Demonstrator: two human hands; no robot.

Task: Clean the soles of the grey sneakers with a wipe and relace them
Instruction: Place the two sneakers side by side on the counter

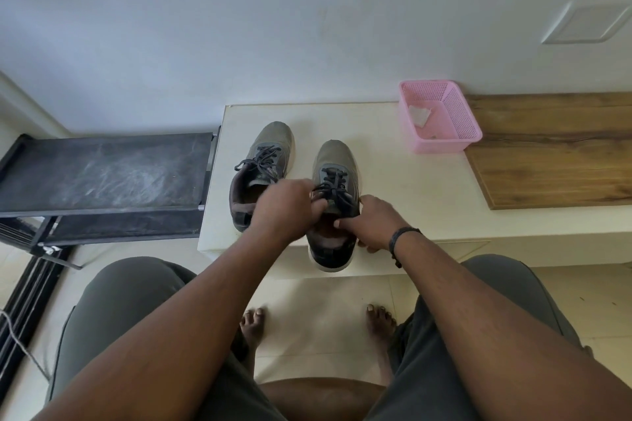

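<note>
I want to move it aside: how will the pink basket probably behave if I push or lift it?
The pink basket looks like thin perforated plastic holding only a crumpled white wipe, so it is probably very light. Pushed on the smooth white bench, it would likely slide easily rather than tip, since it is low and wide. Its mesh walls may flex if squeezed.

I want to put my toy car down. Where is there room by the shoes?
Bare bench lies between the right shoe and the wood board, below the pink basket. It's crowded around the two shoes, where both hands work.
</note>
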